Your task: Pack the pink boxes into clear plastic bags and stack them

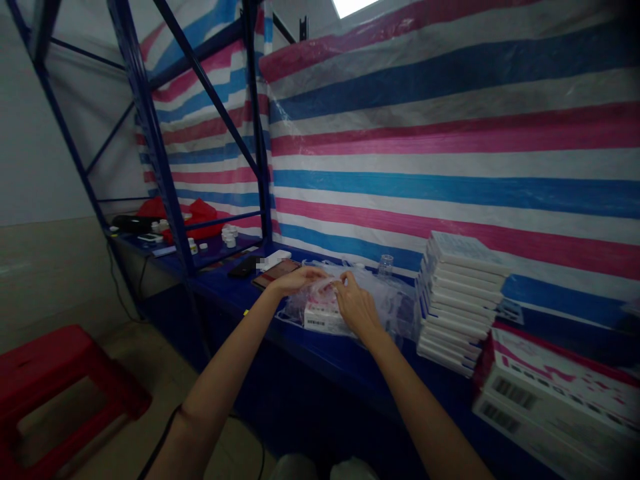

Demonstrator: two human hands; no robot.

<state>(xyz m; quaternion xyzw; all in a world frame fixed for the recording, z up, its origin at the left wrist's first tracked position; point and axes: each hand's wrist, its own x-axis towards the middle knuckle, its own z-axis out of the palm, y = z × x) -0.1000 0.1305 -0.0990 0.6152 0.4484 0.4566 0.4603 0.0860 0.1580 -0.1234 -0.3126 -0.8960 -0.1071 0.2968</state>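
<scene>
A sheer whitish drawstring-style bag (395,300) lies bunched on the blue shelf in front of me. Its gathered top is pinched by my right hand (356,305), whose fingers are bent and closed. My left hand (300,279) reaches in from the other side, with its fingers closed on the bag's edge. A white box with pink print and a barcode (320,320) sits under the sheer fabric, just below both hands. Whether the box is inside the bag or only beneath it, I cannot tell. My fingertips are partly hidden by the fabric.
To the right stand a stack of thin white boxes (457,307) and larger pink-and-white cartons (555,400). A clear glass (385,265) stands behind the bag. Left are a dark phone (245,267), small white bottles (229,235), blue rack posts (150,133) and a red stool (55,367).
</scene>
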